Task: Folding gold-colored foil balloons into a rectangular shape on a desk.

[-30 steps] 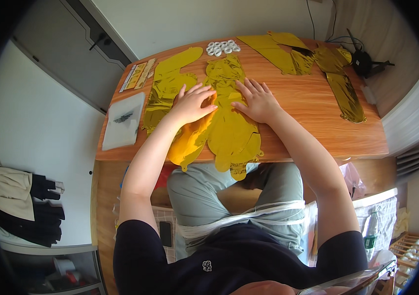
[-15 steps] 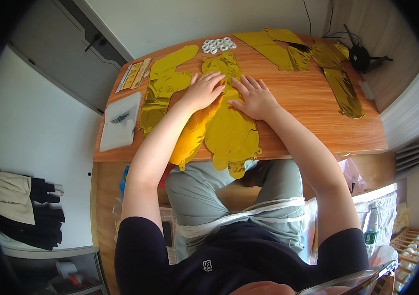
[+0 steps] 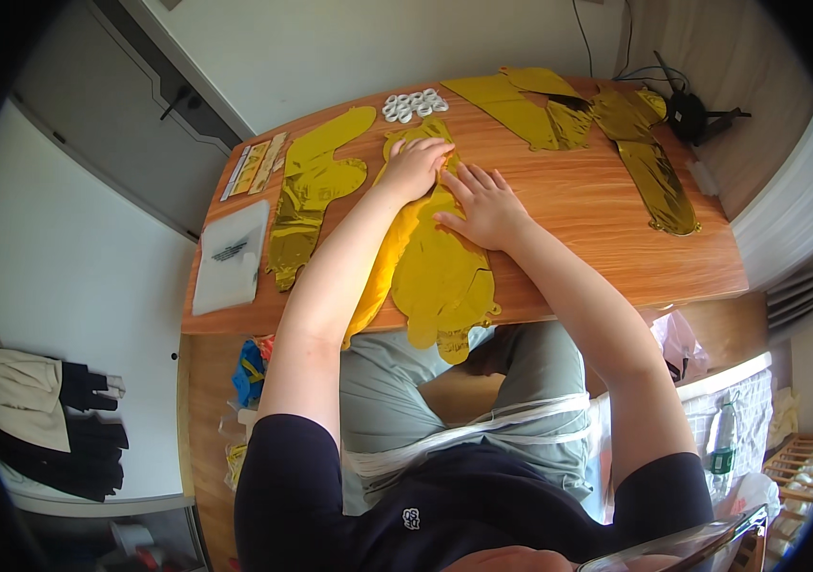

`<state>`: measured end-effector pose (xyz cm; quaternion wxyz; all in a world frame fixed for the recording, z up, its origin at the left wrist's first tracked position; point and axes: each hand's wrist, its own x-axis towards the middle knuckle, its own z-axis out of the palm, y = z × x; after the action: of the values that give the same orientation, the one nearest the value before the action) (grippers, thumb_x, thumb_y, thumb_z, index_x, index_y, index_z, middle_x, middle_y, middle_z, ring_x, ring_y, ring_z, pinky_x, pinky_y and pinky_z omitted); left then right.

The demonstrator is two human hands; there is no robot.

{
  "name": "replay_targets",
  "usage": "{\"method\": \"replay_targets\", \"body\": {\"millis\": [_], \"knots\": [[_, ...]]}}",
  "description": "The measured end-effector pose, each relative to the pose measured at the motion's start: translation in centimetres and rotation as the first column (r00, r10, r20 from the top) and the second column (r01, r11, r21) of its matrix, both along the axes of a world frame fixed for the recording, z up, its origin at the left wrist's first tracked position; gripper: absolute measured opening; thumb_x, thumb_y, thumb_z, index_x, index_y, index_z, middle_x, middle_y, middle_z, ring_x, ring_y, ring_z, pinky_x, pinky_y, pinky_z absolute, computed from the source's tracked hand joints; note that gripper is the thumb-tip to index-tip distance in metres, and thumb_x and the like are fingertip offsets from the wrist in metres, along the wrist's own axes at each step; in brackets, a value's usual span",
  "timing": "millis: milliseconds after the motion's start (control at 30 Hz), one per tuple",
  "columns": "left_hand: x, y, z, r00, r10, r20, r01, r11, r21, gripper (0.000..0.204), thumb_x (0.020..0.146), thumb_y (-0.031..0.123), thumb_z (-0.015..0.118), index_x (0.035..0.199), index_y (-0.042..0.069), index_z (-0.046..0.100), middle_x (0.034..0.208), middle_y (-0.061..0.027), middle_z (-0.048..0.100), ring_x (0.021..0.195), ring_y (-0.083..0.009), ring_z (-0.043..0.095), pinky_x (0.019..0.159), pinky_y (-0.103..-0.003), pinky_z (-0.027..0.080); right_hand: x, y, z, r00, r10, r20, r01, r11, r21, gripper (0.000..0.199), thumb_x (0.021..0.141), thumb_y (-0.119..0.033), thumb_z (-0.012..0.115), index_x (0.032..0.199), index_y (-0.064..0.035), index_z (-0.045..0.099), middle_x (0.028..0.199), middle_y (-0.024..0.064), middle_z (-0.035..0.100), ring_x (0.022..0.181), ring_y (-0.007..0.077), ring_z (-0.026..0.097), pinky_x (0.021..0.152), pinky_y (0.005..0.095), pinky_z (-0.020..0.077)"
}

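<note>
Head view, reading left to right across the wood-grain table [image 3: 635, 257]: a translucent plastic pouch [image 3: 231, 262] lies flat near the left edge, with printed card strips [image 3: 254, 167] beyond it. Next, an uninflated gold foil balloon [image 3: 316, 181] lies spread flat, apart from the work. The centre foil balloon [image 3: 444, 272], also uninflated, lies in front of the person, its near end overhanging the table edge above the lap; its left part, an orange-lit flap [image 3: 385, 272], stands up off the surface. Left hand [image 3: 411, 172]: at the far end of this flap, fingers close together and curved over the foil; whether they pinch it, cannot tell. White ribbon rolls [image 3: 414, 105] sit just beyond. Right hand [image 3: 489, 208]: palm down, fingers spread, resting on the balloon's right side, nothing gripped. Handling notes (judgement): keep the right palm firm as an anchor, since thin foil probably slides on smooth wood; work the flap with flat fingertips, not nails, in long strokes so creases stay straight; support the overhang, which could drag the piece lapward. Farther right, more gold foil [image 3: 654, 181] lies well clear, near a black router [image 3: 688, 116].
</note>
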<state>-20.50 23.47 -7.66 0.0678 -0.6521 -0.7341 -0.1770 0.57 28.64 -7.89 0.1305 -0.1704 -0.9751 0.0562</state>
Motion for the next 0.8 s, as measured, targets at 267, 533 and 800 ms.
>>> {"method": "replay_targets", "body": {"millis": [267, 533, 800], "knots": [[-0.1, 0.1, -0.7, 0.999, 0.014, 0.031, -0.015, 0.999, 0.037, 0.035, 0.108, 0.023, 0.05, 0.14, 0.021, 0.062, 0.148, -0.0034, 0.059, 0.139, -0.023, 0.049, 0.12, -0.047, 0.023, 0.0, 0.0, -0.1, 1.0, -0.002, -0.025, 0.002, 1.0, 0.001, 0.084, 0.099, -0.07, 0.041, 0.164, -0.018, 0.026, 0.165, 0.0187, 0.034, 0.154, 0.0337, 0.029, 0.126, 0.0509, 0.0194], [-1.0, 1.5, -0.7, 0.98, 0.026, 0.197, -0.02, 0.999, -0.029, 0.035, 0.106, 0.03, 0.05, 0.137, 0.022, 0.064, 0.147, -0.001, 0.059, 0.138, -0.0196, 0.051, 0.118, -0.055, 0.024, 0.1, 0.3, -0.2, 1.0, -0.012, -0.008, 0.012, 1.0, 0.026, 0.082, 0.1, -0.069, 0.042, 0.162, -0.0177, 0.03, 0.164, 0.0188, 0.035, 0.154, 0.0344, 0.029, 0.126, 0.0517, 0.0199], [0.3, -3.1, 2.4, 0.996, -0.03, 0.08, 0.015, 0.983, 0.181, 0.033, 0.107, 0.025, 0.049, 0.137, 0.021, 0.064, 0.154, -0.0064, 0.053, 0.143, -0.0262, 0.048, 0.125, -0.06, 0.013, 0.4, 0.7, -0.6, 1.0, -0.013, 0.009, 0.013, 1.0, -0.002, 0.085, 0.099, -0.072, 0.04, 0.162, -0.0161, 0.031, 0.165, 0.0183, 0.033, 0.155, 0.033, 0.027, 0.126, 0.0508, 0.0194]]}}
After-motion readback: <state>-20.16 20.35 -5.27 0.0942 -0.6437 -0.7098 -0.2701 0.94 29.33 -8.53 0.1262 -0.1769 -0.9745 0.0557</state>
